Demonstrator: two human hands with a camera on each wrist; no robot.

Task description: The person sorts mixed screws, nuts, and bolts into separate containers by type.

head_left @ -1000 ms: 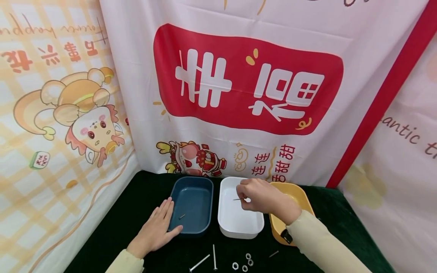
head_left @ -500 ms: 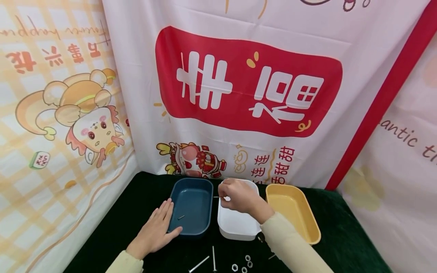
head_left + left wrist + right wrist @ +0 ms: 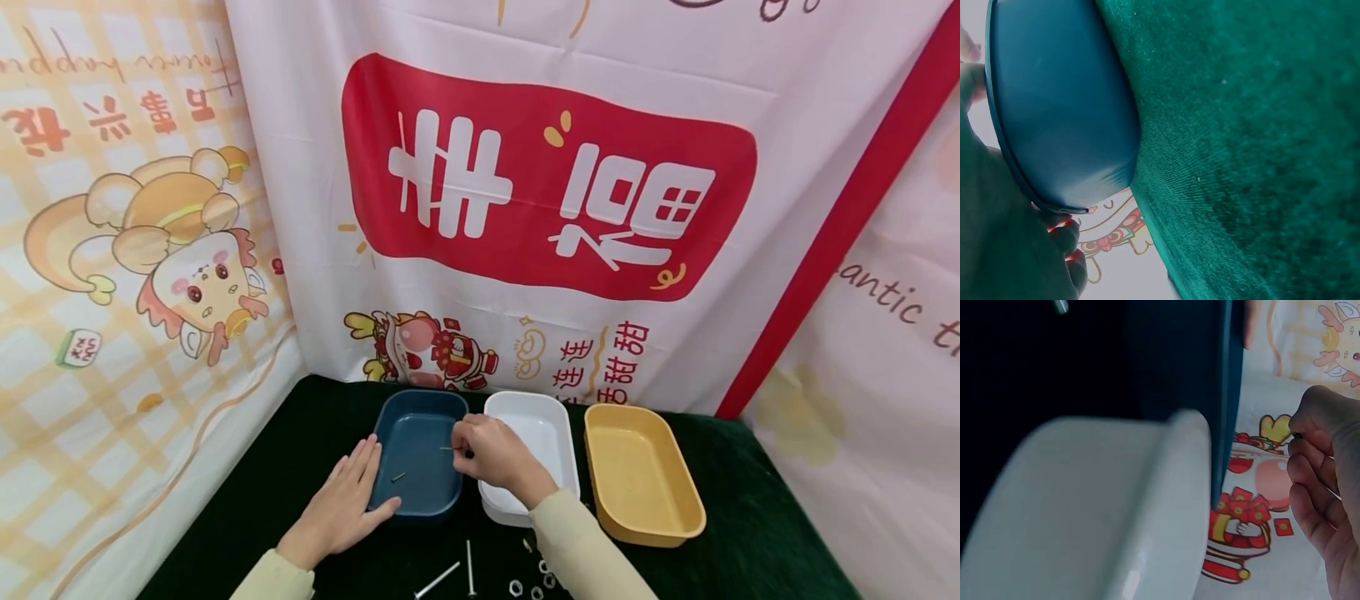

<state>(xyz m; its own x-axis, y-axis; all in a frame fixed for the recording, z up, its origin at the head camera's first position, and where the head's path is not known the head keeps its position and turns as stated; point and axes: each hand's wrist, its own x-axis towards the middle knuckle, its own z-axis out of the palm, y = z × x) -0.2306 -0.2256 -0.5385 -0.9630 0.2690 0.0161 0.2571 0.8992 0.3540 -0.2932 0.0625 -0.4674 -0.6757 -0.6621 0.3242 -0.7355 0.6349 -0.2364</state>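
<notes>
My left hand (image 3: 337, 504) rests with straight fingers on the left rim of the blue tray (image 3: 426, 410), its thumb over the near corner. In the left wrist view, fingers lie along the rim of the blue tray (image 3: 1063, 100). Over the gap between the blue tray and the white tray (image 3: 528, 404), my right hand (image 3: 491, 454) pinches a thin nail-like metal piece (image 3: 446, 448) whose tip points over the blue tray. A similar short metal piece (image 3: 398, 477) lies inside the blue tray. In the right wrist view, thumb and forefinger of the right hand (image 3: 1329, 469) press together; the held piece barely shows.
To the right stands a yellow tray (image 3: 641, 467). On the dark green cloth (image 3: 757, 500) nearest me lie two long bolts (image 3: 471, 567) and several hex nuts (image 3: 516, 588), partly hidden by the right sleeve (image 3: 581, 537). Printed curtains (image 3: 315, 208) close off the back and sides.
My right hand has moved left, from above the white tray to the blue tray's right edge, still pinching the thin metal piece. The yellow tray has come into full view. My left hand has stayed put.
</notes>
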